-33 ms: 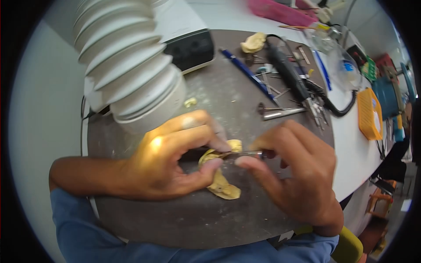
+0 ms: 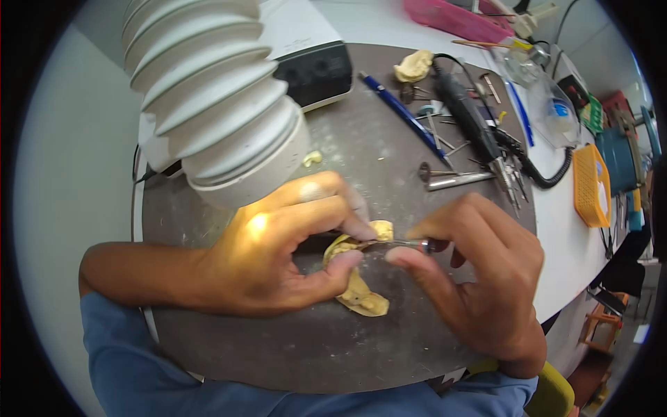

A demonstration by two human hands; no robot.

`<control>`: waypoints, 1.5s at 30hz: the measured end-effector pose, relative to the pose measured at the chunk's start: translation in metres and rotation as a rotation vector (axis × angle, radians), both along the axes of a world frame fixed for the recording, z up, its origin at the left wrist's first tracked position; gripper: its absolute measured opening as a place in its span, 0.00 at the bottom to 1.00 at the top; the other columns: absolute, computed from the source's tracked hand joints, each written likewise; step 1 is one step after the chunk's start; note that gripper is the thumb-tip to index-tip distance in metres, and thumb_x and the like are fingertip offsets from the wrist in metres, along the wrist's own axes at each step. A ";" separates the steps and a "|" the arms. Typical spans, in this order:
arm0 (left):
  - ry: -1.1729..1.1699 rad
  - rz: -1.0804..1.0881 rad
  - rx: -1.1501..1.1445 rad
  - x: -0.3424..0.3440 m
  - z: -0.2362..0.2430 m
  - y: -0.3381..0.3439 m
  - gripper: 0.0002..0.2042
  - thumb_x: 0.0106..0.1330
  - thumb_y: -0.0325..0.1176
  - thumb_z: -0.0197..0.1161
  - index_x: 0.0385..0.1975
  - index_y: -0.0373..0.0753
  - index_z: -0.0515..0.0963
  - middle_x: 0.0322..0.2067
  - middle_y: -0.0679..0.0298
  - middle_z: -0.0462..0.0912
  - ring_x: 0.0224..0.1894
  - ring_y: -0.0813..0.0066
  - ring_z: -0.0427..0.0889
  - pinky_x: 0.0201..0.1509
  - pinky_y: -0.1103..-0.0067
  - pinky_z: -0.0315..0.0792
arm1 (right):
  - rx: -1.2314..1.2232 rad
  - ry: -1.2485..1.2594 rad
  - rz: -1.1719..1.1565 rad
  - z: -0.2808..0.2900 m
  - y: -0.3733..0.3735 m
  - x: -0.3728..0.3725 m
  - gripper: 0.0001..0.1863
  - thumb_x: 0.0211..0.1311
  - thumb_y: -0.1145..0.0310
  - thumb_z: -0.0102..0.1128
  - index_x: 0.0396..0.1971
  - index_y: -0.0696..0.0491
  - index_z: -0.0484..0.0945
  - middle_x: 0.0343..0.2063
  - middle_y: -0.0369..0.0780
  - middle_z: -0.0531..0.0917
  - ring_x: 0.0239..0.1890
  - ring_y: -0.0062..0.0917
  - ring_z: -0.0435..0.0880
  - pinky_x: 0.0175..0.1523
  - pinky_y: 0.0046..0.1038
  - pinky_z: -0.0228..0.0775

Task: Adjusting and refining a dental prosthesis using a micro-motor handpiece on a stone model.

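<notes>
My left hand (image 2: 285,243) is pinched on a pale yellow plaster dental model (image 2: 363,297), its thumb and fingertips covering the middle of the curved piece. From the right, my right hand (image 2: 479,260) grips a slim metal hand tool (image 2: 396,242) between thumb and fingers; a bit of reddish handle shows near the fingers. The tool's tip meets the model between my left fingertips and thumb, and the exact contact is hidden. A beam of light falls on the back of my left hand.
A ribbed white extraction hose (image 2: 215,104) looms at the upper left, beside a white box with a black front (image 2: 316,73). Back right lie a blue pen (image 2: 403,115), a corded black handpiece (image 2: 469,115), metal burs and another plaster piece (image 2: 415,66). An orange basket (image 2: 590,186) stands farther right.
The whole view has shifted a little, so the tabletop things sit slightly more to the right. Both hands keep their hold, and a bit more of the tool's reddish handle shows.
</notes>
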State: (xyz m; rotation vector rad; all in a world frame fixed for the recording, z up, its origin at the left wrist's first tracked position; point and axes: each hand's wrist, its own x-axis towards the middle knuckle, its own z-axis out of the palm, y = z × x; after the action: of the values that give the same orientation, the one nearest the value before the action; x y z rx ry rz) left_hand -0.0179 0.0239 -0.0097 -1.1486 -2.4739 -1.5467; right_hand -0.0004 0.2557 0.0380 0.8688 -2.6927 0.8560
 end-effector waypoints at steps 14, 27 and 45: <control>-0.108 0.027 -0.027 0.006 -0.001 -0.006 0.10 0.54 0.19 0.68 0.37 0.29 0.81 0.39 0.52 0.81 0.43 0.63 0.84 0.47 0.76 0.78 | -0.081 0.052 0.073 -0.010 -0.009 -0.001 0.11 0.54 0.71 0.76 0.32 0.58 0.82 0.27 0.40 0.83 0.24 0.24 0.79 0.26 0.23 0.69; -0.274 -0.082 0.004 -0.006 -0.004 -0.007 0.19 0.57 0.23 0.66 0.50 0.29 0.81 0.46 0.51 0.85 0.43 0.63 0.84 0.47 0.74 0.77 | -0.086 0.080 0.112 -0.013 -0.008 -0.004 0.11 0.54 0.72 0.75 0.33 0.58 0.82 0.27 0.41 0.83 0.25 0.25 0.80 0.28 0.23 0.70; 0.047 0.148 -0.017 -0.001 -0.015 -0.021 0.17 0.63 0.14 0.60 0.52 0.30 0.78 0.42 0.55 0.83 0.41 0.70 0.83 0.43 0.77 0.77 | -0.017 0.081 -0.115 -0.027 0.006 -0.024 0.12 0.52 0.83 0.67 0.38 0.58 0.82 0.35 0.43 0.85 0.35 0.36 0.86 0.38 0.29 0.78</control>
State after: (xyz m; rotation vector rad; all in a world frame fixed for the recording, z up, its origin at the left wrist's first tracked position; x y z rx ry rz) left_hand -0.0192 0.0032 -0.0246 -0.9666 -2.4827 -1.4465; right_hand -0.0243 0.2618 0.0114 0.7210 -2.6326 0.8003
